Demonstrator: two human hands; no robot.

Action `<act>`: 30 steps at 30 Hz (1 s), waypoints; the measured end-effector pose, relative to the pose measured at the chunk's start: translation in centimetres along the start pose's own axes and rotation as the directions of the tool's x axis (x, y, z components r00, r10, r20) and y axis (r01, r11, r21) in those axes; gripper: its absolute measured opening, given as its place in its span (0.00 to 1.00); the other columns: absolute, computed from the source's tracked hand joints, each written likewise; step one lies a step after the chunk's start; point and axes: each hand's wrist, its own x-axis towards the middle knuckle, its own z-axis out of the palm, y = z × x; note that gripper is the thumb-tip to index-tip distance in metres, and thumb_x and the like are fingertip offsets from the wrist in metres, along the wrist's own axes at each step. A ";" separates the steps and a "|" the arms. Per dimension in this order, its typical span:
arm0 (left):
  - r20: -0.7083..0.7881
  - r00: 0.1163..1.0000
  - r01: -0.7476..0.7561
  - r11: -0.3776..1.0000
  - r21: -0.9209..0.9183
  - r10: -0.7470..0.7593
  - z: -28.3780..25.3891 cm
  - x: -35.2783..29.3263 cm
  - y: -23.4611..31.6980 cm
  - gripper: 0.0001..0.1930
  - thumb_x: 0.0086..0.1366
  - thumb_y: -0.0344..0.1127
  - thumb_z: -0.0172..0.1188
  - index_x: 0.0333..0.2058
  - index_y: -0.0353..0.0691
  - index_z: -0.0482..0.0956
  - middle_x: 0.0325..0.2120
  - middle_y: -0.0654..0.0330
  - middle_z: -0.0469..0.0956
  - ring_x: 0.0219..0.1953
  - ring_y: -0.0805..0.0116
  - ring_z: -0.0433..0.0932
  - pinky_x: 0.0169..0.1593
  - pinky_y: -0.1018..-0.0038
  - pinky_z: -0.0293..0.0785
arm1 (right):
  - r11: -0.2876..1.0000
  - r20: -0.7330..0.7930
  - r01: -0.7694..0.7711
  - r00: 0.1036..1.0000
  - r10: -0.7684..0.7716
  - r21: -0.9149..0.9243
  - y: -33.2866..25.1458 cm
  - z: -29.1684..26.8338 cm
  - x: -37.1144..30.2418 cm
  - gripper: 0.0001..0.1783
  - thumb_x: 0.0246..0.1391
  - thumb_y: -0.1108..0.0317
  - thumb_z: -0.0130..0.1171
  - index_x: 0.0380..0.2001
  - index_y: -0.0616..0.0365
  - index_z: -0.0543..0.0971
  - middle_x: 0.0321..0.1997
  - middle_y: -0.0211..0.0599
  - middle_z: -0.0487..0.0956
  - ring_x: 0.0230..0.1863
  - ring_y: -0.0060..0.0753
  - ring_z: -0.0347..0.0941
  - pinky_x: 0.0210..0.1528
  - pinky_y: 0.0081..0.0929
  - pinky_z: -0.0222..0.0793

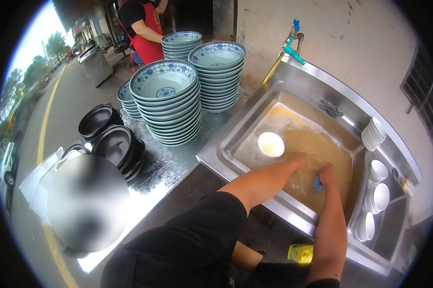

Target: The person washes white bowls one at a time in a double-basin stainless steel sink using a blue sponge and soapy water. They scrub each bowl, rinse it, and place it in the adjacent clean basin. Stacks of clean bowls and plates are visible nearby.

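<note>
Both of my arms reach into a steel sink [240, 161] of murky brown water [317, 144]. My left hand [300, 161] is sunk past the wrist, its fingers hidden by the water. Just to its right, my right hand [328, 174] is closed on a blue scrubbing cloth [318, 182] at the water's surface. A white bowl [271, 144] floats or rests near the sink's left side, apart from both hands. Foam and orange grease gather behind it. Whether anything lies under the water between my hands, I cannot tell.
Tall stacks of blue-patterned bowls [166, 89] and black pots [115, 146] crowd the steel table at left. White bowls [377, 198] line the sink's right ledge, below a steel-wool scrubber [330, 108]. A tap [293, 50] rises behind. A person in a red apron [147, 31] stands beyond.
</note>
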 end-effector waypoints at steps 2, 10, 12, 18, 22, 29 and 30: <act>-0.073 0.997 -0.005 0.998 -0.069 0.000 0.1 -1.0 0.8 0.13 0.62 0.34 0.56 0.39 0.37 0.86 0.42 0.45 0.83 0.43 0.46 0.83 0.45 0.55 0.78 | 0.992 -0.087 -0.056 0.994 0.066 0.117 0.6 -1.5 -0.7 0.11 0.53 0.73 0.55 0.36 0.57 0.86 0.38 0.54 0.84 0.40 0.53 0.82 0.44 0.41 0.76; -0.538 0.771 -0.159 0.714 -0.682 -0.342 -5.8 -2.0 0.8 0.13 0.76 0.34 0.46 0.54 0.37 0.69 0.39 0.46 0.81 0.28 0.57 0.83 0.34 0.66 0.78 | 0.816 -0.064 -0.278 0.932 0.357 0.507 -9.9 -6.4 -1.4 0.23 0.62 0.52 0.51 0.43 0.62 0.83 0.46 0.55 0.82 0.50 0.51 0.78 0.54 0.39 0.69; -0.463 0.829 -0.290 0.467 -0.836 -0.314 -8.1 -3.8 5.0 0.12 0.77 0.31 0.43 0.54 0.37 0.70 0.42 0.52 0.79 0.27 0.69 0.81 0.35 0.70 0.77 | 0.835 -0.108 -0.242 0.936 0.335 0.494 -8.1 -7.2 -1.9 0.33 0.61 0.40 0.53 0.44 0.65 0.81 0.44 0.53 0.83 0.47 0.47 0.79 0.52 0.38 0.69; -0.421 0.898 -0.341 0.400 -0.851 -0.130 -8.0 -4.0 5.9 0.16 0.73 0.22 0.44 0.58 0.36 0.66 0.45 0.53 0.78 0.34 0.72 0.81 0.39 0.75 0.76 | 0.804 -0.192 -0.097 0.948 0.255 0.587 -9.8 -7.2 -2.4 0.29 0.64 0.45 0.55 0.40 0.65 0.81 0.31 0.52 0.81 0.34 0.41 0.78 0.42 0.41 0.71; -0.217 0.959 -0.181 0.191 -0.965 -0.183 -7.0 -3.9 6.3 0.21 0.68 0.25 0.51 0.59 0.37 0.67 0.45 0.54 0.79 0.40 0.70 0.80 0.44 0.72 0.76 | 0.823 -0.313 -0.048 0.911 0.267 0.565 -8.8 -7.1 -1.9 0.23 0.67 0.53 0.53 0.39 0.67 0.82 0.24 0.42 0.79 0.28 0.31 0.72 0.35 0.36 0.68; 0.117 0.991 0.075 0.440 -0.895 0.071 -5.3 -3.5 6.7 0.21 0.66 0.36 0.54 0.56 0.34 0.72 0.46 0.53 0.81 0.45 0.59 0.80 0.48 0.63 0.76 | 0.962 -0.416 -0.204 0.871 0.262 0.180 -10.4 -8.9 -2.9 0.23 0.67 0.52 0.51 0.38 0.65 0.82 0.23 0.43 0.80 0.28 0.33 0.76 0.35 0.41 0.70; 0.081 0.996 0.059 0.517 -0.854 0.020 -5.1 -3.2 6.4 0.21 0.66 0.36 0.53 0.55 0.34 0.73 0.47 0.52 0.81 0.46 0.57 0.80 0.48 0.62 0.76 | 0.958 -0.435 -0.228 0.856 0.281 0.172 -10.0 -8.9 -2.6 0.24 0.66 0.52 0.51 0.35 0.65 0.82 0.24 0.40 0.81 0.30 0.34 0.78 0.37 0.41 0.71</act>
